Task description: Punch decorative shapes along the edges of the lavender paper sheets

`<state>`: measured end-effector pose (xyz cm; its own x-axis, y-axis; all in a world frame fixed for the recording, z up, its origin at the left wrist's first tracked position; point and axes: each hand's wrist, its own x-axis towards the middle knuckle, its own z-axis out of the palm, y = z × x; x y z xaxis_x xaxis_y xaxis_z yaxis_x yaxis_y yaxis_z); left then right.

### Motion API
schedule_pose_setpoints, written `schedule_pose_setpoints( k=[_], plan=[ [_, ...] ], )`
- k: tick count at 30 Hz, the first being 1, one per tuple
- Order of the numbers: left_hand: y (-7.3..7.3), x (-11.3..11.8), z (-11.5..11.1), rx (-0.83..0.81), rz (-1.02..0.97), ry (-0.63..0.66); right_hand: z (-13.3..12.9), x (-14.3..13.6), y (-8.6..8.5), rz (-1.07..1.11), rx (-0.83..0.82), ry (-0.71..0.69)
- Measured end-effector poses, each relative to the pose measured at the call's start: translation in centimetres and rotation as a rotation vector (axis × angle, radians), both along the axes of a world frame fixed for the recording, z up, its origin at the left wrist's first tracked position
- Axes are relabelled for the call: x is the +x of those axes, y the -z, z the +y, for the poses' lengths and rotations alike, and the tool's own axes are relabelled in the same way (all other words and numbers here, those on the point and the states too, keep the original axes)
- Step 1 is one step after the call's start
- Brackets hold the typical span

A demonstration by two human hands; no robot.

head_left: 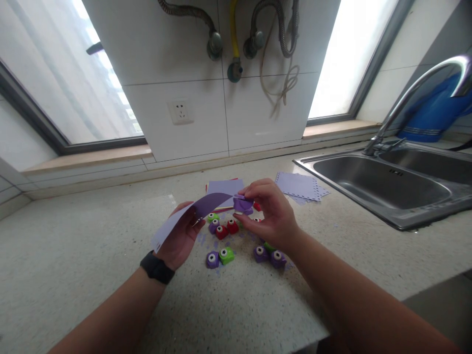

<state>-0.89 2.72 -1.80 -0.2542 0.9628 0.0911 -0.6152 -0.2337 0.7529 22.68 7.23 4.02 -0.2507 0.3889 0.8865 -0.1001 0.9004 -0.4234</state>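
A curved sheet of purple paper [206,205] rests in my left hand [184,238], its fingers closed beneath it. My right hand [271,214] pinches a purple craft hole punch [243,204] between thumb and fingers. The sheet's right end meets the punch; whether it sits in the slot is hard to see. Below on the counter lie more punches: a red punch [232,226] among several near the middle, a green punch [226,254] beside a purple one in front, and a purple punch [278,258] in a cluster under my right wrist. Small purple paper bits are scattered around them.
A stack of coloured paper [224,187] lies behind my hands. Right of it are purple sheets with punched edges [297,184]. A steel sink [368,189] with a tap [405,88] is at the right. The tiled wall [177,142] bounds the counter [92,246] behind.
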Motion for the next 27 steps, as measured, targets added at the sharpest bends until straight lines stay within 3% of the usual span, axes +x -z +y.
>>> schedule_pose_setpoints(
  k=[11,19,27],
  plan=[
    [1.0,-0.9,0.1,0.02,0.028,0.04,-0.2,0.1,-0.3,-0.025,-0.018,0.026],
    [0.8,-0.8,-0.1,0.022,0.052,0.049,-0.2,0.1,-0.5,-0.06,0.038,0.051],
    [1.5,-1.0,0.0,0.027,0.078,0.075,0.0,-0.3,0.4,-0.046,-0.141,-0.078]
  ],
)
